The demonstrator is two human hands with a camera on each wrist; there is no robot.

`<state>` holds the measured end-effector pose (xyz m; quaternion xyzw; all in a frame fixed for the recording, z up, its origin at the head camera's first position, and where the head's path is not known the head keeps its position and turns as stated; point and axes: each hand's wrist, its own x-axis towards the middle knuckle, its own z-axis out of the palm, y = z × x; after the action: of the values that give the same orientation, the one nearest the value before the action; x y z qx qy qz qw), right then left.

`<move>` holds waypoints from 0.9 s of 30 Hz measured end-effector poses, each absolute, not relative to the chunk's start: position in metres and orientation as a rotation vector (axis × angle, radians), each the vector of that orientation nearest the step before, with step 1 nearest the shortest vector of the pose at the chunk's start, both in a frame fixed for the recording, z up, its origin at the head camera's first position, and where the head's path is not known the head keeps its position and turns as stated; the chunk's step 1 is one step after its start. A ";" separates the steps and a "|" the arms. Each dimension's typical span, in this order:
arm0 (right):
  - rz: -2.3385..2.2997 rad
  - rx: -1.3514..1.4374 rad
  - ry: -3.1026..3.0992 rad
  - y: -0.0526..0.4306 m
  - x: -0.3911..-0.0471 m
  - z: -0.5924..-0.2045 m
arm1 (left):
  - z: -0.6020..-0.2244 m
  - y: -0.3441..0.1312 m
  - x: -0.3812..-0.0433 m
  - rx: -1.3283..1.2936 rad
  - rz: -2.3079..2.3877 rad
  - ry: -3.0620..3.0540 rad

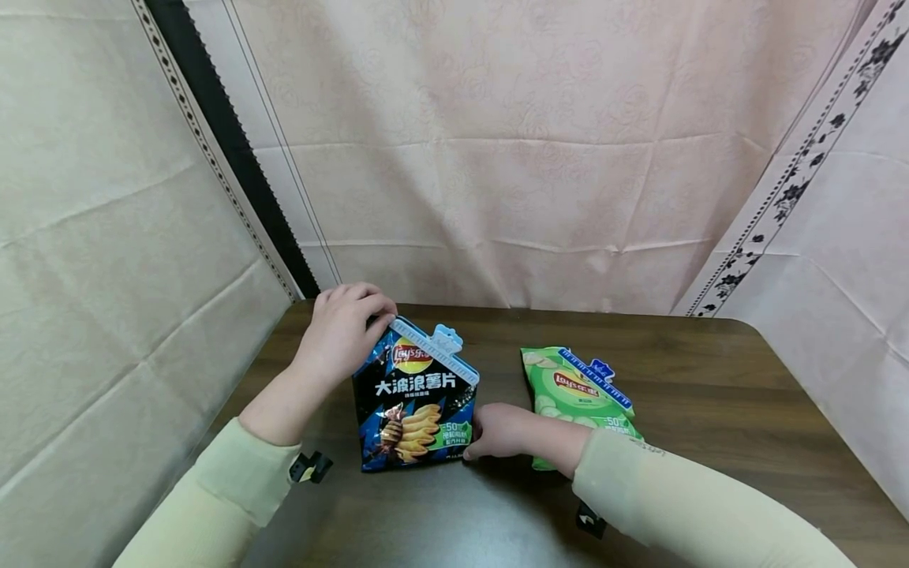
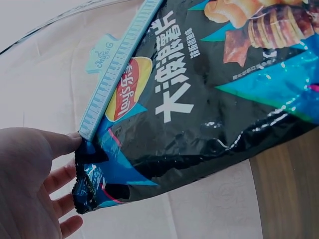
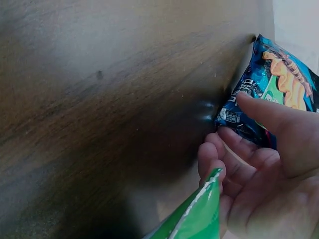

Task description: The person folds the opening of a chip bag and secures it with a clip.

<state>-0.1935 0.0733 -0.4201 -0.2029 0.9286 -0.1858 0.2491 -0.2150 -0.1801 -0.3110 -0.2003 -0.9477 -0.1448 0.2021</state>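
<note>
A black and blue Lay's chip bag [image 1: 415,406] stands tilted on the table, a light-blue piano-key bag clip [image 1: 435,352] across its top. At the upper left corner my left hand [image 1: 346,333] pinches the bag beside the clip's end; the left wrist view shows the thumb in front and fingers behind. My right hand [image 1: 506,431] pinches the lower right corner, its thumb on the front in the right wrist view. Behind the right forearm lies a green Lay's chip bag [image 1: 568,390] with a dark-blue clip [image 1: 595,377], partly hidden by that arm.
The brown wooden table [image 1: 682,379] has a rounded far right corner. Pale cloth curtains [image 1: 511,158] hang behind it and on both sides. In the right wrist view, the green bag's edge [image 3: 199,204] is close to the right hand's fingers.
</note>
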 end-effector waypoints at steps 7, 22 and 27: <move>-0.520 -0.541 2.516 0.073 -0.197 -0.421 | -0.311 -0.180 -0.217 -0.552 -0.410 -2.659; -0.652 -0.466 2.443 0.076 -0.193 -0.429 | -0.337 -0.174 -0.262 -0.515 -0.318 -2.734; -0.675 -0.462 2.419 0.075 -0.188 -0.428 | -0.360 -0.170 -0.290 -0.489 -0.198 -2.806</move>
<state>-0.1879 0.0753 -0.4276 -0.1732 0.9066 -0.2531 0.2899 -0.2897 -0.1702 -0.3599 -0.1695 -0.9727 -0.0687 0.1428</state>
